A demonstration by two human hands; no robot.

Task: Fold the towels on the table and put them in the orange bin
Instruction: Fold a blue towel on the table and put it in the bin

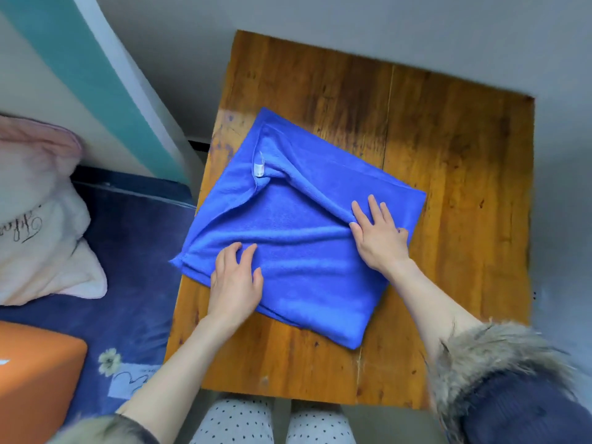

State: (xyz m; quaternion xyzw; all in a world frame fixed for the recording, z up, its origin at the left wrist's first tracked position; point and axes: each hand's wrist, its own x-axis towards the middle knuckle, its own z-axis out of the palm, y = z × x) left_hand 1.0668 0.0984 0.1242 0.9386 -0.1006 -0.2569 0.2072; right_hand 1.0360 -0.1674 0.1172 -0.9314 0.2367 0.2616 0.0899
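Both hands lie flat and apart on the blue towel point(307, 251), fingers straight. The left hand point(235, 280) presses near its left edge, and the right hand point(378, 238) rests on a raised ridge of cloth toward the right. The towel lies partly folded on the wooden counter point(448, 155), a white tag point(259, 166) showing. The orange bin point(35, 379) stands on the bed point(134, 267) at lower left; its contents cannot be seen.

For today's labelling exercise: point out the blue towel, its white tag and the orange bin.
blue towel point(307, 283): head view, flat near layer.
white tag point(259, 168): head view, middle of the label.
orange bin point(35, 373): head view, its side wall.
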